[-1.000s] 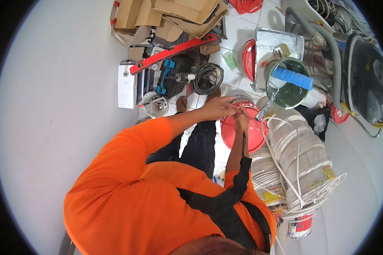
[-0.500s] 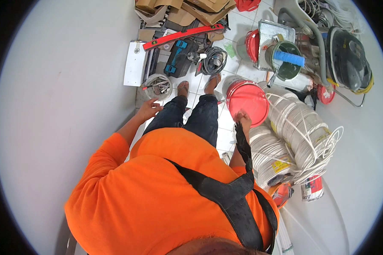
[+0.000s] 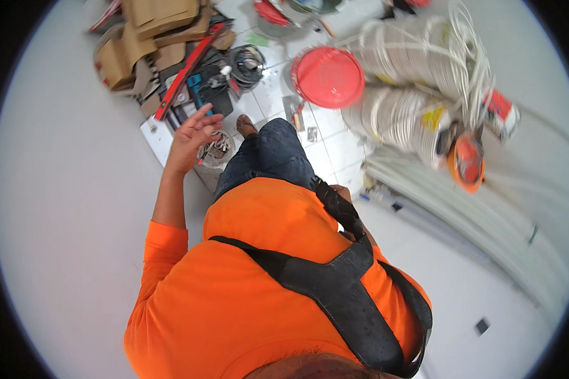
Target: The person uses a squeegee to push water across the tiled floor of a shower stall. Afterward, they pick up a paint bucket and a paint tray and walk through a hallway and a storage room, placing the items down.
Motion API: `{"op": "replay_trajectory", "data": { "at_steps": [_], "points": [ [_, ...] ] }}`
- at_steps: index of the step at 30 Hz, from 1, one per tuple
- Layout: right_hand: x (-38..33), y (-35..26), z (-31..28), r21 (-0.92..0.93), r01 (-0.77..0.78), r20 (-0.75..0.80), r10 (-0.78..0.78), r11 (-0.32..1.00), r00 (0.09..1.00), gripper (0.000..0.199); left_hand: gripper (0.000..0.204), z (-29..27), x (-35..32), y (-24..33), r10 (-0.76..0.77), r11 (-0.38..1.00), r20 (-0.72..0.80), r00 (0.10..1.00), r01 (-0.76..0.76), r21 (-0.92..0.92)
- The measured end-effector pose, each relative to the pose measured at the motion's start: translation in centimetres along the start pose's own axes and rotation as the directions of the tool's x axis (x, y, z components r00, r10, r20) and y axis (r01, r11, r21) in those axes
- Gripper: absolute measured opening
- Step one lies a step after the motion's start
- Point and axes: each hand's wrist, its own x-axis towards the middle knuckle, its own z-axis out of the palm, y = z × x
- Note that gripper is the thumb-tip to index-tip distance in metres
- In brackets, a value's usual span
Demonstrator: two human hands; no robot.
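Note:
My left hand (image 3: 196, 139) is raised over the left side with its fingers spread. It holds nothing and appears over the white box and the red spirit level. My right hand (image 3: 342, 192) shows only in part beside the black strap (image 3: 337, 207) across my orange shirt. The strap and shirt hide most of its fingers, so its grip cannot be made out. Below my left hand stands a small clear bucket (image 3: 217, 150) of odds and ends. A bucket with a red lid (image 3: 329, 77) stands on the tiles ahead of my right hand.
The red spirit level (image 3: 186, 72) lies across tool cases beside flattened cardboard (image 3: 164, 19). A coiled black cable (image 3: 245, 65) lies near them. Large white cable coils (image 3: 398, 120) stand at right, with an orange hard hat (image 3: 466, 165) and long pale pipes (image 3: 449, 202) along the wall.
My body and view have turned to the right, so the floor items shift leftward and up. My left hand has risen with fingers spread; my right hand has drawn back closer to my waist.

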Motion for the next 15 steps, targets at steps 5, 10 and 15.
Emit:
{"op": "replay_trajectory", "data": {
  "at_steps": [5,10,15],
  "points": [
    [-5.2,-3.0,9.8,0.239,-0.131,-0.221,0.185,0.962,0.958,0.029,0.055,-5.0,2.1,4.0,-0.132,0.982,0.034,0.991,0.126,0.137],
    [-7.8,-10.4,15.4,0.643,-0.12,-0.337,0.42,0.756,0.843,0.014,0.053,-7.8,5.8,6.8,-0.258,0.893,0.13,0.957,0.185,0.411],
    [-8.4,-12.1,22.4,0.66,-0.229,-0.348,0.562,0.715,0.75,0.032,0.056,-7.9,12.1,10.5,-0.321,0.8,0.276,0.906,0.103,0.591]
  ]
}}
